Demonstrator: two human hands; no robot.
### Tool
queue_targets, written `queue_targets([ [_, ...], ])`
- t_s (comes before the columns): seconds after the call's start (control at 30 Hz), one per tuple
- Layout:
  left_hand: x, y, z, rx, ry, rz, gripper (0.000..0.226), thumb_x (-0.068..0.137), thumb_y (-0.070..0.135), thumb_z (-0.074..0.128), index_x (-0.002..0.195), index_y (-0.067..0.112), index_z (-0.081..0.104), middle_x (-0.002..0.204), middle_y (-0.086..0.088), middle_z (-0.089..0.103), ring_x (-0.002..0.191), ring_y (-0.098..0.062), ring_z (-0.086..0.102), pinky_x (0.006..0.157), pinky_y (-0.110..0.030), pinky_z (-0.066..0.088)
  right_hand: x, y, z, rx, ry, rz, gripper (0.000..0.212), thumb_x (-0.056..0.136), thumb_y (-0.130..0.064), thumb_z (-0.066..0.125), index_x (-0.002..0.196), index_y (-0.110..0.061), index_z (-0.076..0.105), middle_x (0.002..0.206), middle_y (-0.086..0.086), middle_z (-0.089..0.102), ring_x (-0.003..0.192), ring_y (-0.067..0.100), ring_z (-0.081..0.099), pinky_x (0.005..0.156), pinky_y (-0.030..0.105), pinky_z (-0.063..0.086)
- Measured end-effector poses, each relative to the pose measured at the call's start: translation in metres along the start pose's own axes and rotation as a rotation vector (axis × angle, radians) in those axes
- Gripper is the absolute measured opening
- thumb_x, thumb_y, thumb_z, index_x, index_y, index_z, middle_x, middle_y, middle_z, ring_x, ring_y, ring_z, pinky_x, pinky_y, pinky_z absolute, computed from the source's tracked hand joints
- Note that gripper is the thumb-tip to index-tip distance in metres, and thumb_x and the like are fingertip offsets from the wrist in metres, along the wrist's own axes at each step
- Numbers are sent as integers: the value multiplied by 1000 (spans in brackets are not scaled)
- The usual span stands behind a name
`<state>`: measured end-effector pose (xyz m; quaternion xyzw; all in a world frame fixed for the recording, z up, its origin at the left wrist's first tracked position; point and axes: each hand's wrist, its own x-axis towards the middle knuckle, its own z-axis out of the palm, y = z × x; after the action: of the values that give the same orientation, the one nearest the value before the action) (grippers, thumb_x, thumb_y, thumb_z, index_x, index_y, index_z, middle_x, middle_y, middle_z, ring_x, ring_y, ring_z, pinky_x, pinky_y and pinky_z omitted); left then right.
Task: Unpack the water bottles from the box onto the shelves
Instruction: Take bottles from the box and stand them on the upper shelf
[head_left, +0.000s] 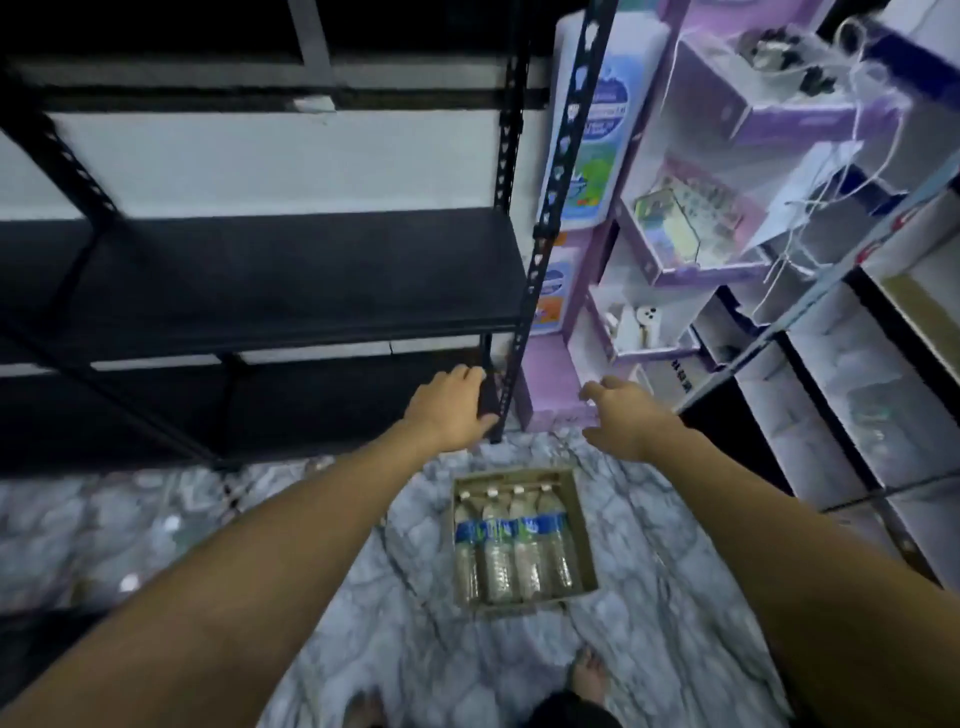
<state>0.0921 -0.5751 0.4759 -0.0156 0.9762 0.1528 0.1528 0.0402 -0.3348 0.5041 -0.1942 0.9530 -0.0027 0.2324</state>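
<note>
An open cardboard box (584, 535) sits on the marble floor below me. Several clear water bottles (511, 540) with blue labels and white caps lie side by side inside it. A black metal shelf unit (291, 275) stands at the left, its boards bare. My left hand (452, 410) reaches out above the box, near the unit's front right post, with relaxed fingers and nothing in it. My right hand (621, 418) is stretched forward to the right of that post, fingers loosely spread, holding nothing. Both hands are well above the bottles.
A purple and white display stand (691, 244) with small boxes and packets rises at the right. Beside it are white cartons (831, 415) behind a slanted rail. My bare feet (589, 675) stand on the marble floor just in front of the box.
</note>
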Motion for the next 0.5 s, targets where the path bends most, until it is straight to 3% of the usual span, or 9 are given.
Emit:
queue_targets([
  [0.27, 35, 7, 194, -158, -266, -289, 59, 95, 45, 60, 140, 11, 41, 139, -14, 49, 122, -37, 53, 95, -46, 50, 71, 93, 144, 97, -274, 20, 54, 99, -33, 61, 147, -15, 46, 143, 15, 52, 132, 35, 53, 106, 36, 44],
  [0.4, 69, -11, 280, -181, -383, -327, 75, 95, 42, 62, 156, 21, 22, 143, -14, 49, 123, -37, 53, 97, -47, 50, 110, 111, 229, 120, -385, 19, 48, 100, -25, 59, 145, -10, 48, 136, 15, 56, 128, 31, 54, 102, 33, 42],
  [0.5, 106, -32, 340, -174, -419, -362, 66, 95, 42, 62, 149, 16, 35, 143, -13, 50, 125, -35, 53, 100, -47, 49, 144, 120, 299, 180, -433, 53, 50, 96, -28, 61, 143, -14, 52, 127, 14, 58, 118, 30, 59, 96, 33, 47],
])
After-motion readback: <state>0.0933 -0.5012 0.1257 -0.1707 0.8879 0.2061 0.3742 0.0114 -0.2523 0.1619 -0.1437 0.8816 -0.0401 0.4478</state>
